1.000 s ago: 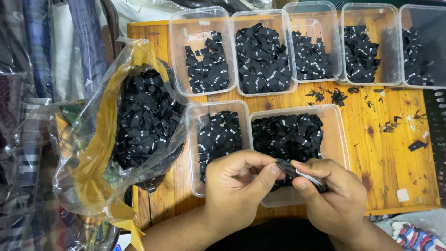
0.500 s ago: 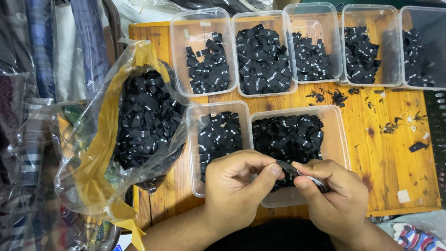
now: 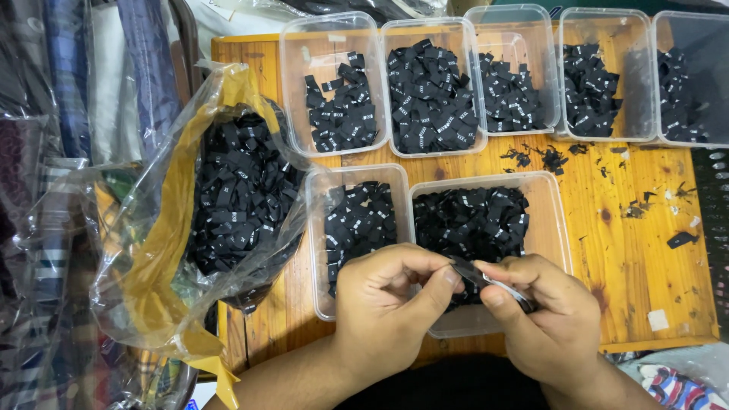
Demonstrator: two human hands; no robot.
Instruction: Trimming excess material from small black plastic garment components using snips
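A small stack of black woven fabric labels [image 3: 486, 279] is pinched between the two hands: its left end is gripped by the thumb and forefinger of the left hand [image 3: 383, 304], while the rest is clasped in the closed fingers of the right hand [image 3: 543, 315]. The stack is held just above the near edge of a clear rectangular plastic tub [image 3: 550, 228] heaped with similar black labels. Just beside that tub, to its left, a narrower clear tub [image 3: 317, 250] with fewer labels is seen. Further back, a row of five clear plastic tubs [image 3: 334, 30] of black labels is lined up across the orange wooden tabletop [image 3: 645, 266]. At the left, a crumpled clear plastic bag with a yellow lining [image 3: 159, 250] is filled with more labels. Black scraps [image 3: 547, 158] are scattered over the wood.
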